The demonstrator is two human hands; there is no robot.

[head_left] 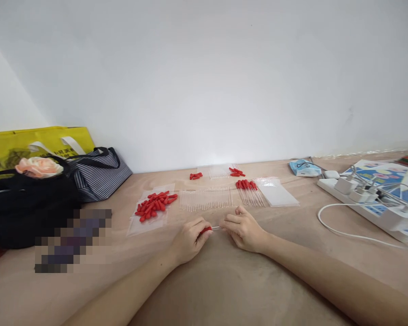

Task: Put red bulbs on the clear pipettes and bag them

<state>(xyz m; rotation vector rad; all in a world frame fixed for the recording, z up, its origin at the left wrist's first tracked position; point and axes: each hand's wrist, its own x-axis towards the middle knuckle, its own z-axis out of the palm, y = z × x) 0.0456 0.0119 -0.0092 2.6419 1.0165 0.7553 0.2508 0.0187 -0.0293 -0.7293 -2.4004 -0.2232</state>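
Near the middle of the table, my left hand (191, 240) pinches a red rubber bulb (206, 230). A thin clear tube (216, 227) runs from the bulb to the fingers of my right hand (242, 230), which are closed on it. Beyond my hands lies a row of clear tubes (206, 199). To its left, a pile of red bulbs (154, 206) rests on clear plastic bags. Several tubes fitted with red bulbs (249, 192) lie side by side to the right of the row.
Flat plastic bags (278, 192) lie right of the bulbed tubes. Smaller red bulb groups (196, 175) are near the wall. A power strip with chargers (370, 203) and a blue mask (305, 168) are at right; a striped bag (100, 174) and black bag (30, 208) at left.
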